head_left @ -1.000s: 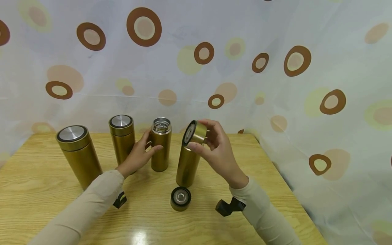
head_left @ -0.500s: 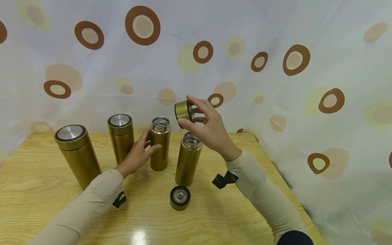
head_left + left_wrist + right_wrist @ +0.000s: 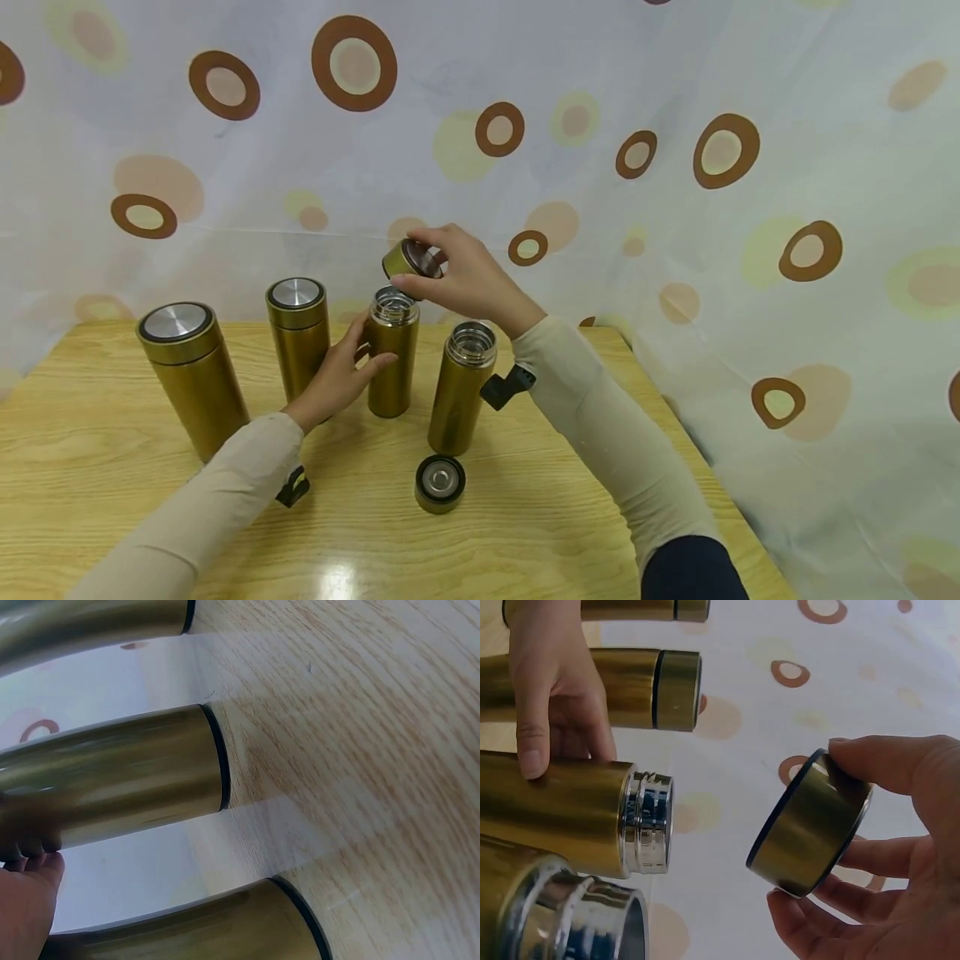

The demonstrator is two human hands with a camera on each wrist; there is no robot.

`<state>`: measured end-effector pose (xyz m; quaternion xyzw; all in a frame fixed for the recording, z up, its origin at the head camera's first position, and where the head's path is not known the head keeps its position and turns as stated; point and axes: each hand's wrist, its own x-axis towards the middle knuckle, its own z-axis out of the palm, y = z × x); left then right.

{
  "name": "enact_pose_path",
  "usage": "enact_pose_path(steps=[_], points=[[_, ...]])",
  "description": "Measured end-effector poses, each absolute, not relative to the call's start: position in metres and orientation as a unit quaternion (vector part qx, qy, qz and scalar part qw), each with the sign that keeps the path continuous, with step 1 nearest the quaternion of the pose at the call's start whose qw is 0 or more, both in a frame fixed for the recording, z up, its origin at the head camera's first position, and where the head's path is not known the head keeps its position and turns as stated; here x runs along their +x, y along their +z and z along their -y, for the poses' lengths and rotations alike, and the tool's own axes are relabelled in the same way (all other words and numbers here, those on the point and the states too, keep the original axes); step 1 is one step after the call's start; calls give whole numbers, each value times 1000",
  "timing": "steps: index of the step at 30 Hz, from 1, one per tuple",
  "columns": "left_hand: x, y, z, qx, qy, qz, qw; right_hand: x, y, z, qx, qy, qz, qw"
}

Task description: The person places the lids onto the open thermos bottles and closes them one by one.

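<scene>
My left hand [image 3: 337, 381] holds an upright gold thermos flask [image 3: 393, 379] around its upper body. The flask is uncapped, its silver threaded neck bare. Just above that neck, my right hand [image 3: 474, 279] pinches a gold lid [image 3: 810, 825] between thumb and fingers. The lid is tilted; in the right wrist view it is apart from the neck. To the right stands another uncapped thermos flask [image 3: 457, 404], touched by neither hand. A second lid [image 3: 440, 483] lies underside up on the table in front of it.
Two capped thermos flasks stand at the left, a larger-looking one [image 3: 197, 387] nearer and one [image 3: 292, 346] beside my left wrist. The wooden table [image 3: 555, 517] ends at a patterned cloth [image 3: 585, 67] behind and on the right.
My right hand has lifted the lid from over the right flask, turned it over and carried it left to above the held flask. The left hand has stayed in place.
</scene>
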<state>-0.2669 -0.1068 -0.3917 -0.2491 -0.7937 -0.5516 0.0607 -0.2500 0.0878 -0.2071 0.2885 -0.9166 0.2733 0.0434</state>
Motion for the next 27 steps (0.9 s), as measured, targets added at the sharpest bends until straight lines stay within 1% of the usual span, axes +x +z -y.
enact_pose_path(steps=[8,11,16,19,27], points=[[-268,-393,107,-249,-553,794,46,-269,-213,-65,305,165,938,-1],[-263,-386,106,-245,-555,794,37,-274,-218,-59,312,140,940,-14],[-258,-382,104,-250,-554,793,46,-277,-224,-52,313,91,945,-12],[-265,-392,106,-258,-553,790,57,-276,-225,-49,308,65,949,-5],[-266,-391,106,-253,-549,795,55,-273,-225,-46,283,72,956,-5]])
